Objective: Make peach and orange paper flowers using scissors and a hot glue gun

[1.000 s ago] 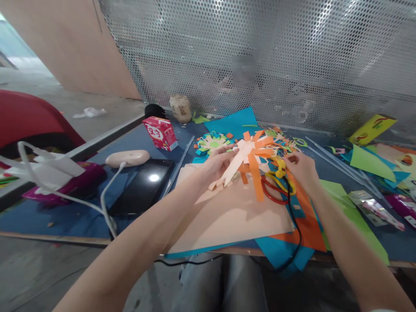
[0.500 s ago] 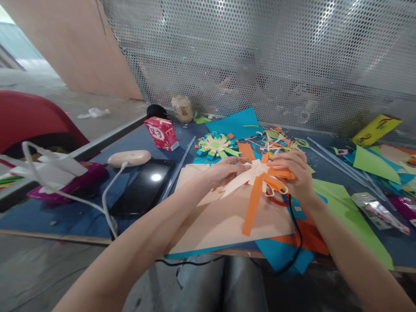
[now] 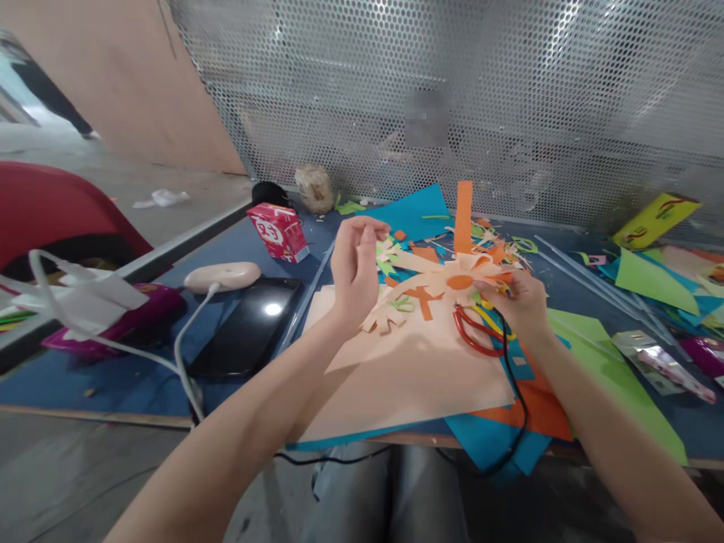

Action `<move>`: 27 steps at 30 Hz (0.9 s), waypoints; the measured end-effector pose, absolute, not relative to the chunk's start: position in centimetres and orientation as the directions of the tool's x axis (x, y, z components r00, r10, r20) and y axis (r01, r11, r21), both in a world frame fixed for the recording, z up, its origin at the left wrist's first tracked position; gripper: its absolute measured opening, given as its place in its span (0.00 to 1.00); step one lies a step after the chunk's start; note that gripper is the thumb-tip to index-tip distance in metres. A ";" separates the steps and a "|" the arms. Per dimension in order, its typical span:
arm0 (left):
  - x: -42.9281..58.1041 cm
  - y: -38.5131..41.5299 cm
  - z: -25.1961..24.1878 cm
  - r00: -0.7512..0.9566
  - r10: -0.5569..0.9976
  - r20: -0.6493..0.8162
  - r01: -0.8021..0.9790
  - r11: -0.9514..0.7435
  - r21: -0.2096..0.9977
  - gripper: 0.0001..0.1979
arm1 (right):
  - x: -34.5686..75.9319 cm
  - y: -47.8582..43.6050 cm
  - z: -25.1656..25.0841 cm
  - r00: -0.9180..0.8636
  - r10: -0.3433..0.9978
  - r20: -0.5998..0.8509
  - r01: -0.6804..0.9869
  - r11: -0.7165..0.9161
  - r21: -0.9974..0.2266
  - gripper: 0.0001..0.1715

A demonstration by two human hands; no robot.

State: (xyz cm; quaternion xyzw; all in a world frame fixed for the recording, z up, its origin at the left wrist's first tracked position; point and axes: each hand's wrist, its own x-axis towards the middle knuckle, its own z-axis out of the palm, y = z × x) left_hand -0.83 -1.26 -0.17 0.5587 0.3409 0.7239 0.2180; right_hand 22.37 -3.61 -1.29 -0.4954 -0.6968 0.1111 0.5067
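Observation:
My right hand (image 3: 523, 304) pinches the edge of a peach paper flower (image 3: 433, 283) with an orange round centre. Orange loops curl at its right side, and a long orange strip (image 3: 464, 219) stands up from it. Off to the left, my left hand (image 3: 356, 264) is raised with loosely bent fingers and nothing visible in it. Below the flower lie scissors with red handles (image 3: 480, 343), partly covered. Peach paper sheets (image 3: 407, 400) spread under both hands. Behind my left hand, a green and blue paper flower (image 3: 388, 260) is mostly hidden.
On the left lie a black phone (image 3: 249, 324), a white oval device (image 3: 222, 277) and a cabled charger (image 3: 84, 294). A pink box (image 3: 278, 232) stands farther back. Paper scraps (image 3: 495, 241) pile before the perforated metal panel (image 3: 339, 90). Green paper (image 3: 616, 377) and a yellow box (image 3: 656, 220) are at right.
My left hand has let go of the paper flower and moved left and up. The flower has turned over, showing its orange centre, and its long orange strip now points away from me.

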 end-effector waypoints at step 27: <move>-0.2 -2.9 -1.3 0.328 0.298 0.896 0.434 -0.890 0.138 0.23 | 23.1 -4.1 -1.2 -0.427 0.230 0.874 0.637 0.763 0.110 0.08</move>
